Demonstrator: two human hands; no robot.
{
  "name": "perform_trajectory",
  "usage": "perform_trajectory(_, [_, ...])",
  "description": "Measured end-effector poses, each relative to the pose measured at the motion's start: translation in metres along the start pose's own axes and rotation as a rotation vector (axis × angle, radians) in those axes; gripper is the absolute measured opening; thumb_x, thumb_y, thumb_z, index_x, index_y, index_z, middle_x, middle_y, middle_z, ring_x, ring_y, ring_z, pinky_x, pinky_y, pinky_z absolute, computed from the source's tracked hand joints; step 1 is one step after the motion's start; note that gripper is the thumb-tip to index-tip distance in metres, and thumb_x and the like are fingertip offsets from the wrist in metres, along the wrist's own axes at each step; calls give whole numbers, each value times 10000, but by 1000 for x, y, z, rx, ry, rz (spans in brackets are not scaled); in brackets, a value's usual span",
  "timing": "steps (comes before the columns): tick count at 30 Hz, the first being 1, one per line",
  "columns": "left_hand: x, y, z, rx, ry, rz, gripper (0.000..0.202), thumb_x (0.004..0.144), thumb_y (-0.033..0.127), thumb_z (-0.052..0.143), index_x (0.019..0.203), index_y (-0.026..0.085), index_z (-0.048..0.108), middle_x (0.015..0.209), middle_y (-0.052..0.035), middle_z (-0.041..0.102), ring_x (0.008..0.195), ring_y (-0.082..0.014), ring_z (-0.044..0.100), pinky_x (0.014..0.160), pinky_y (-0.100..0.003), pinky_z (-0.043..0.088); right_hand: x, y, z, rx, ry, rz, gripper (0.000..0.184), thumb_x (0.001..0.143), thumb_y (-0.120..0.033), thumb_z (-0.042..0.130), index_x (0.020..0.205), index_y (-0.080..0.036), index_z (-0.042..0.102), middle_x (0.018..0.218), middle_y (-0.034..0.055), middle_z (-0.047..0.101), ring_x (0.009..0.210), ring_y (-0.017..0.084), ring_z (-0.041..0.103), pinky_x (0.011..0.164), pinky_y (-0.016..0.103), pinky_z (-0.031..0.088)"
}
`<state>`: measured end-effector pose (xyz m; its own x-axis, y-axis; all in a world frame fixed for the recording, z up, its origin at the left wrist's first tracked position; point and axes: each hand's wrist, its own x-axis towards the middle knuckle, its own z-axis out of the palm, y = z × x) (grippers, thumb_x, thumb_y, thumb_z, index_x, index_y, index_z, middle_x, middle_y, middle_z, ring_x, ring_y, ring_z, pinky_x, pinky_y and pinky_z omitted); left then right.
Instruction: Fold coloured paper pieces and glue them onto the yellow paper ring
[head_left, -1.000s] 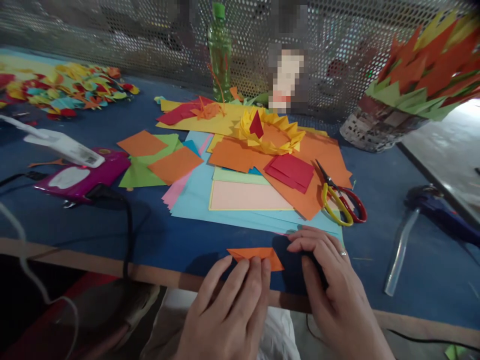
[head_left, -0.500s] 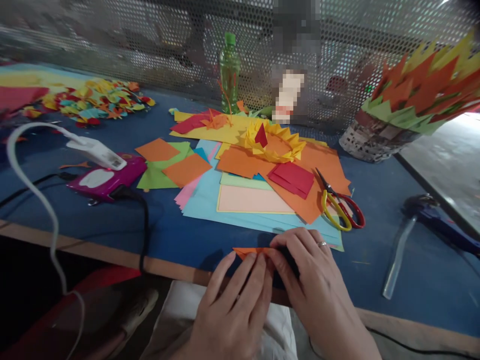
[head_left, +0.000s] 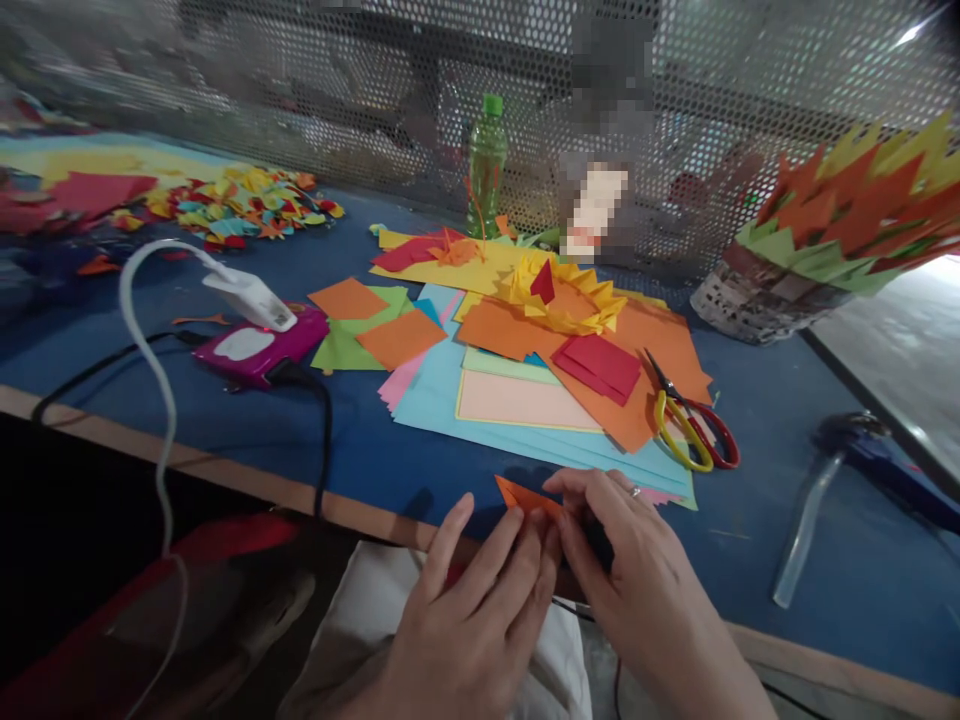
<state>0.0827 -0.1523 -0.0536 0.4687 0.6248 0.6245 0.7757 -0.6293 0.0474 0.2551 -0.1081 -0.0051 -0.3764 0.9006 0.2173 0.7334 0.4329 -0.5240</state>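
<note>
A small folded orange paper piece [head_left: 521,495] sits at the near edge of the blue table [head_left: 787,420], mostly covered by my fingers. My left hand [head_left: 472,610] presses its fingertips on the paper's near side, index finger stretched out to the left. My right hand [head_left: 630,570], with a ring on one finger, pinches the paper's right end with curled fingers. Just beyond lies a stack of coloured paper sheets [head_left: 525,400] with a yellow folded paper ring [head_left: 562,295] on top.
Scissors [head_left: 694,430] with yellow and red handles lie right of the sheets. A pink device [head_left: 259,345] with cables sits at the left. A green bottle [head_left: 486,165] stands by the mesh wall. A woven basket [head_left: 757,300] with paper points and a blue glue gun [head_left: 870,450] are at the right.
My hands have closed in on the orange paper, the right hand sliding left over it; less of the paper shows. The view has shifted, so everything sits further right.
</note>
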Motion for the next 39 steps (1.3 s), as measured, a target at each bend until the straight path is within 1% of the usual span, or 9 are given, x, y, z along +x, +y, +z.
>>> perform_trajectory(3, [-3, 1, 0, -13, 20, -12, 325, 986, 166, 427, 1130, 147, 718, 1249, -59, 706, 1265, -220, 554, 1252, -555, 100, -2, -2, -1, -6, -7, -13, 205, 979, -131, 438, 1095, -265, 541, 988, 3, 642, 896, 183, 570, 773, 329, 435])
perform_trajectory(7, [-8, -1, -2, -117, 70, -90, 373, 938, 84, 437, 1228, 122, 668, 1298, -66, 682, 1268, -207, 559, 1254, -516, 124, -8, -2, -1, 9, 53, -3, 154, 978, -158, 480, 1059, -259, 565, 966, -6, 656, 880, 156, 603, 753, 282, 448])
perform_trajectory(10, [-2, -6, -8, -260, 100, -176, 348, 950, 126, 478, 1249, 159, 651, 1227, -50, 709, 1177, -191, 601, 1226, -469, 197, -13, -1, 1, -20, 117, -13, 128, 970, -165, 511, 1039, -253, 575, 918, -13, 657, 837, 149, 610, 724, 268, 447])
perform_trajectory(13, [13, -11, -15, -399, 80, -295, 278, 968, 170, 508, 1203, 202, 653, 1101, -39, 721, 1026, -177, 619, 1129, -441, 312, -15, -1, 5, -61, 172, -19, 138, 958, -155, 530, 1056, -244, 571, 903, -14, 655, 829, 155, 598, 719, 276, 440])
perform_trajectory(16, [28, -14, -19, -433, -22, -339, 231, 975, 209, 523, 1170, 208, 646, 1028, -44, 688, 943, -196, 588, 952, -417, 403, -18, 0, 7, -72, 168, -16, 137, 961, -138, 528, 1046, -235, 572, 920, -6, 649, 857, 162, 576, 741, 291, 433])
perform_trajectory(19, [35, -15, -18, -462, -98, -356, 171, 967, 198, 519, 1065, 215, 658, 978, -45, 646, 904, -214, 546, 837, -406, 396, -23, 2, 6, -82, 160, -60, 140, 969, -118, 517, 1021, -222, 595, 978, 19, 640, 918, 169, 557, 812, 311, 432])
perform_trajectory(24, [34, -20, -19, -568, -156, -379, 140, 950, 123, 521, 876, 198, 612, 902, -14, 612, 867, -194, 508, 804, -387, 364, -37, 9, 2, -103, 179, -160, 204, 942, -74, 546, 1075, -198, 638, 1097, 61, 624, 1020, 180, 549, 876, 321, 451])
perform_trajectory(31, [38, -31, -22, -616, -224, -309, 145, 961, 121, 536, 879, 206, 620, 920, 5, 619, 900, -179, 514, 834, -370, 361, -46, 8, 4, -115, 337, -217, 171, 883, -60, 623, 999, -185, 640, 979, 60, 639, 936, 176, 579, 807, 316, 463])
perform_trajectory(39, [40, -33, -22, -636, -235, -311, 137, 967, 145, 552, 880, 215, 631, 910, 17, 614, 889, -167, 513, 823, -354, 354, -41, 11, 10, -181, 292, -197, 128, 881, -126, 665, 957, -223, 629, 933, 39, 650, 905, 199, 572, 787, 345, 427])
